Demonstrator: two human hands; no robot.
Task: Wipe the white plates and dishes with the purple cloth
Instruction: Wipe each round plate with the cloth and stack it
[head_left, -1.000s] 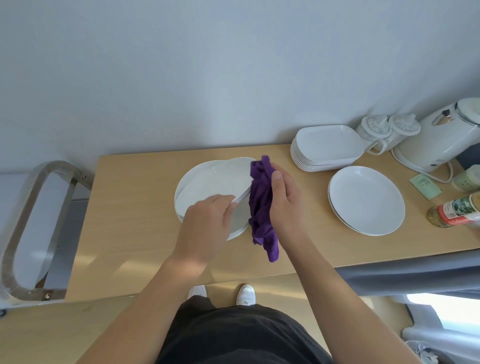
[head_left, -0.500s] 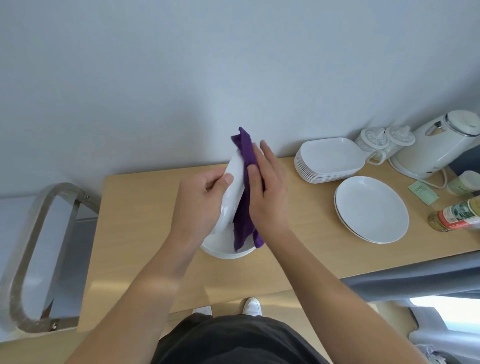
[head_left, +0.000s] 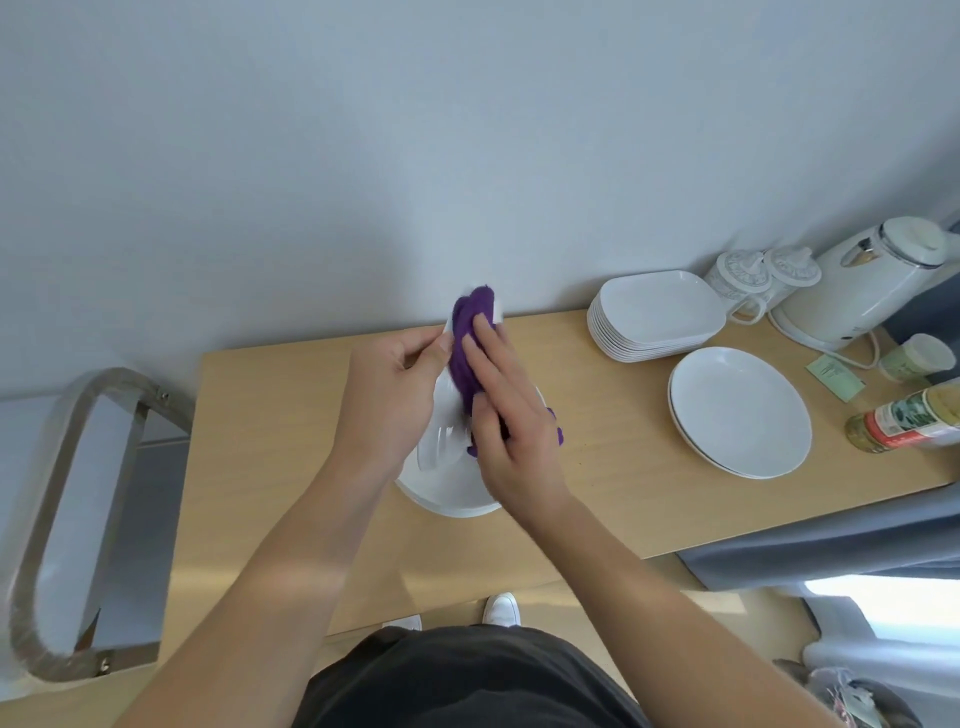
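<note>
A purple cloth (head_left: 467, 338) bunched against a tilted white plate (head_left: 440, 434) — over a flat plate (head_left: 453, 500); round plates (head_left: 743, 415), square dishes (head_left: 658, 312) stacked.

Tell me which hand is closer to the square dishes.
Right. The right hand holds the purple cloth to the plate on the side facing the square dishes; the left hand grips its far side.

Bright, even daylight from lower right; soft shadows, wide-angle curvature at edges.

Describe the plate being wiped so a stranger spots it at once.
On the table, look at the middle. The plate is tilted up on edge, gripped by the left hand, with the right hand holding the purple cloth against it. All other plates lie flat.
</note>
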